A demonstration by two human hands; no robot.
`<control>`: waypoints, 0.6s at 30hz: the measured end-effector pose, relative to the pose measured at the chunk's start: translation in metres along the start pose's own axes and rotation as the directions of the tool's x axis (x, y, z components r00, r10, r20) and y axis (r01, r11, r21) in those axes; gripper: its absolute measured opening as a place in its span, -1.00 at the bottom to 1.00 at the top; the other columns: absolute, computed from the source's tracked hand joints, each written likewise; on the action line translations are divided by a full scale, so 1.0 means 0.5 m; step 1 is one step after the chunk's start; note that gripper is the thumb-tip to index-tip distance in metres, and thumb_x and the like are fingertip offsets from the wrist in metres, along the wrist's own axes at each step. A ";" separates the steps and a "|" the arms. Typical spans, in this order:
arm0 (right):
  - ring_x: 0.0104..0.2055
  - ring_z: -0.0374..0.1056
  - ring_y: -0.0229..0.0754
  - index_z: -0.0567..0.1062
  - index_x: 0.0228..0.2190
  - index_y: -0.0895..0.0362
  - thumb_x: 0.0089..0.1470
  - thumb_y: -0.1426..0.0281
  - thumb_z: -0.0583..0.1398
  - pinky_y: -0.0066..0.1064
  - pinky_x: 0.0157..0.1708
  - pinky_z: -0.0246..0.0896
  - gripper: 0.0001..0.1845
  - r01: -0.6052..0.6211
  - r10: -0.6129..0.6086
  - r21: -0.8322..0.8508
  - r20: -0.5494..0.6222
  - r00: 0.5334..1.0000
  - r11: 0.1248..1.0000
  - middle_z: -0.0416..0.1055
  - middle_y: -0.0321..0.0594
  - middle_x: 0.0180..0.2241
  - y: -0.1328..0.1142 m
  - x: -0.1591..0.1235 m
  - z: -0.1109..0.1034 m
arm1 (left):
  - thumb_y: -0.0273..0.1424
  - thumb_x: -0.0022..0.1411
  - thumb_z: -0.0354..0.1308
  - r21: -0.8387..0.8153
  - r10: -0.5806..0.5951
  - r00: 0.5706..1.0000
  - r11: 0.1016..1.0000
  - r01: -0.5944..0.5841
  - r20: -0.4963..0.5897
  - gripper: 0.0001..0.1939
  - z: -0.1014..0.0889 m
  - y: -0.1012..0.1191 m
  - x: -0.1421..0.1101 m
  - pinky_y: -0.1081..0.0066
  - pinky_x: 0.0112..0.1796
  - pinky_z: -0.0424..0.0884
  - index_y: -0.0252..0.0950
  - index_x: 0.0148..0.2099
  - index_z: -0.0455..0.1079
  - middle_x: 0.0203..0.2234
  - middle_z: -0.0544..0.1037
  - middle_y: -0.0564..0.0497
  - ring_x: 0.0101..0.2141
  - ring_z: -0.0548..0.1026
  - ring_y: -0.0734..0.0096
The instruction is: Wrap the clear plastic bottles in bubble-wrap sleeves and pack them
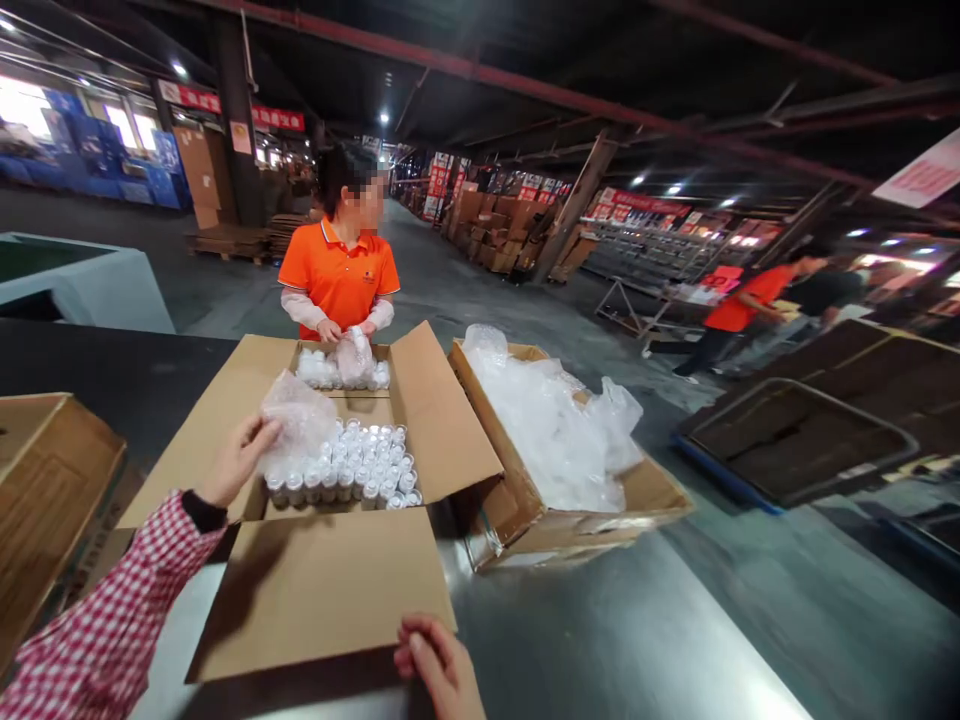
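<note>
The left hand (238,458), arm stretched forward in a checked sleeve, pinches a clear plastic bag (298,418) above the small bottles (352,468) inside the open carton (330,590). The right hand (439,662) rests, fingers curled, on the carton's near flap, pressing it down.

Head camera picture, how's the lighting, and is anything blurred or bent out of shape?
Head view: dim warehouse lit by small ceiling lamps, windows at far left blown out; the wide lens bends roof beams and stretches the edges; people at right are motion-blurred; the open box of small bottles is fairly sharp, with the left hand on clear plastic wrap and the right hand at the near flap.
</note>
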State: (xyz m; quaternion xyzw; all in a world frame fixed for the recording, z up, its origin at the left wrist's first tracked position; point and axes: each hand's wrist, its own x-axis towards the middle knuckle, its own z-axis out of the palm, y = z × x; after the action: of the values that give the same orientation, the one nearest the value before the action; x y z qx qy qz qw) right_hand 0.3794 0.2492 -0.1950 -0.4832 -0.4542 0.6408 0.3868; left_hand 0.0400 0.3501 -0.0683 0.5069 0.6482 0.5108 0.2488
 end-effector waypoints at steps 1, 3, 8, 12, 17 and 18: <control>-0.29 0.42 -0.07 0.47 -0.23 0.17 -0.16 -0.14 0.21 -0.25 -0.28 0.32 -0.33 0.005 -0.005 0.010 0.076 0.997 1.000 0.45 -0.02 -0.27 -0.031 0.004 0.023 | -0.02 0.19 0.01 -0.081 -0.001 0.999 0.997 0.005 0.049 -0.57 0.004 0.012 -0.042 0.41 -0.30 0.37 -0.30 -0.16 0.31 -0.36 0.45 0.03 -0.32 0.42 0.32; -0.19 0.40 -0.02 0.40 -0.10 0.18 -0.21 -0.12 0.26 -0.21 -0.22 0.33 -0.23 0.019 -0.016 -0.016 0.170 0.985 1.000 0.41 0.01 -0.17 -0.083 0.002 0.072 | -0.03 0.19 0.04 -0.265 -0.048 0.986 0.960 0.089 0.157 -0.57 0.020 0.029 -0.127 0.44 -0.33 0.38 -0.27 -0.10 0.28 -0.33 0.45 0.02 -0.35 0.42 0.35; -0.04 0.26 0.04 0.29 0.01 0.13 -0.10 0.12 0.30 -0.10 -0.01 0.21 -0.33 0.448 -0.496 -0.429 0.000 0.868 0.785 0.31 0.01 -0.06 -0.140 -0.059 0.167 | -0.09 0.20 0.10 -0.357 -0.146 0.976 0.914 0.196 0.162 -0.67 0.063 0.027 -0.304 0.50 -0.36 0.31 -0.28 -0.26 0.32 -0.43 0.39 0.07 -0.38 0.37 0.40; 0.01 0.26 0.04 0.31 0.05 0.10 0.03 0.28 0.23 -0.11 0.03 0.18 -0.47 0.626 -0.555 -0.558 0.319 0.768 0.545 0.34 -0.02 -0.04 -0.137 -0.090 0.201 | -0.05 0.21 0.04 -0.313 -0.200 0.959 0.915 0.257 0.203 -0.62 0.056 0.002 -0.391 0.43 -0.32 0.34 -0.29 -0.31 0.34 -0.41 0.42 0.02 -0.35 0.39 0.33; -0.21 0.36 -0.12 0.48 -0.21 0.13 0.17 0.39 0.05 -0.32 -0.18 0.23 -0.76 0.554 -0.435 -0.529 0.344 0.832 0.642 0.46 -0.13 -0.27 -0.114 -0.087 0.234 | 0.03 0.03 0.17 0.021 -0.076 0.995 0.997 0.077 -0.069 -0.41 -0.001 -0.017 -0.454 0.27 -0.30 0.40 -0.27 -0.03 0.27 -0.33 0.40 -0.04 -0.32 0.42 0.19; -0.23 0.36 -0.14 0.49 -0.25 0.14 0.17 0.35 0.08 -0.35 -0.21 0.22 -0.78 0.530 -0.410 -0.515 0.336 0.848 0.673 0.46 -0.16 -0.30 -0.111 -0.086 0.241 | 0.00 -0.03 0.24 0.114 -0.001 0.997 0.993 0.009 -0.072 -0.38 -0.010 -0.019 -0.463 0.23 -0.25 0.41 -0.24 -0.01 0.26 -0.29 0.41 -0.06 -0.26 0.43 0.14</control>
State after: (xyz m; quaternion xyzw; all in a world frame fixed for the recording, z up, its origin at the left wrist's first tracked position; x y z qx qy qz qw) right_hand 0.2757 0.2000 -0.1160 -0.3805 -0.7745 0.3885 0.3234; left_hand 0.1160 0.1374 -0.1203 0.5001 0.6861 0.4902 0.1974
